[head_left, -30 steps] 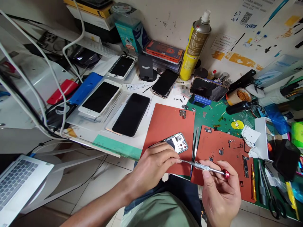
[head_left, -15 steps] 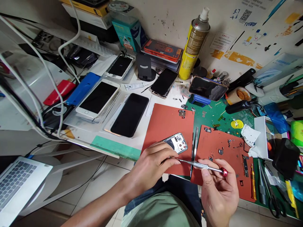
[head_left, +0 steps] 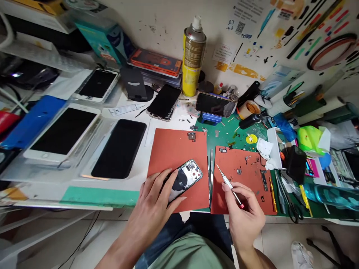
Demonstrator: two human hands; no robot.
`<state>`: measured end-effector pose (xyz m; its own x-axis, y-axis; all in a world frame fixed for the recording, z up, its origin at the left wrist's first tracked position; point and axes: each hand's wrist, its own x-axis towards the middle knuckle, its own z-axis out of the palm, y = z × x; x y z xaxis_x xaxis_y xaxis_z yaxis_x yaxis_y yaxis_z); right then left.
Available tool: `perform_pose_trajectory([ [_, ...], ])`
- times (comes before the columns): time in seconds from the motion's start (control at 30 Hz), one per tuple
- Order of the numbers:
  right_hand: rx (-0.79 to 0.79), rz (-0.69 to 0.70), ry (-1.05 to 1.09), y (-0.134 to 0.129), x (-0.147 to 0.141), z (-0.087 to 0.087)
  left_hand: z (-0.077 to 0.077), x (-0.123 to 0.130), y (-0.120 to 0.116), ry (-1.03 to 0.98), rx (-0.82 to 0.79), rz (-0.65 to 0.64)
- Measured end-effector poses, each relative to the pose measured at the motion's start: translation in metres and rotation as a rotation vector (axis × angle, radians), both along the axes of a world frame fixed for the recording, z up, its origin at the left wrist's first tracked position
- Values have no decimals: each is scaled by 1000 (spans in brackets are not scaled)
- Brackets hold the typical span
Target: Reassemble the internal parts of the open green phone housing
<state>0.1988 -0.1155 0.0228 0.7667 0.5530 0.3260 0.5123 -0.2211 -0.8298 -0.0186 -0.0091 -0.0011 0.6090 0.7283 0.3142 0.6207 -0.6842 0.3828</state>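
Observation:
My left hand (head_left: pixel 157 196) rests over the lower end of an opened phone housing (head_left: pixel 188 175), its fingers along the edges and gripping it on the left red mat (head_left: pixel 179 149). The housing's upper end, with camera holes, shows past my fingertips. In my right hand (head_left: pixel 245 209) is a slim silver screwdriver with a red end cap (head_left: pixel 229 185), pinched between thumb and fingers. Its thin tip points up and left over the right red mat (head_left: pixel 224 201), apart from the housing. Small phone parts lie on that mat, including a long dark strip (head_left: pixel 264 180).
Tweezers (head_left: pixel 211 175) lie between the mats. Several phones are at the left, including a black one (head_left: pixel 119 149). A yellow spray can (head_left: pixel 193 59) stands behind, near a phone on a blue stand (head_left: pixel 214 104). Scissors (head_left: pixel 293 211) and a gold screwdriver (head_left: pixel 272 194) lie right.
The view has shifted right. My hands have moved apart; the screwdriver's tip has left my left fingers and now points up. My left hand has come down onto the housing.

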Motion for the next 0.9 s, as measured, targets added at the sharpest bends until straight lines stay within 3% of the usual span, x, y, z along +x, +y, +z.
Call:
perform_pose_trajectory([
  [0.27, -110, 71, -311, 21, 0, -27, 1, -11, 2, -60, 28, -7],
  [0.73, -281, 125, -573, 10, 3, -31, -9, -19, 4, -132, 40, -13],
  [0.9, -258, 119, -569, 8, 4, -19, -9, -18, 3, -124, 18, 2],
])
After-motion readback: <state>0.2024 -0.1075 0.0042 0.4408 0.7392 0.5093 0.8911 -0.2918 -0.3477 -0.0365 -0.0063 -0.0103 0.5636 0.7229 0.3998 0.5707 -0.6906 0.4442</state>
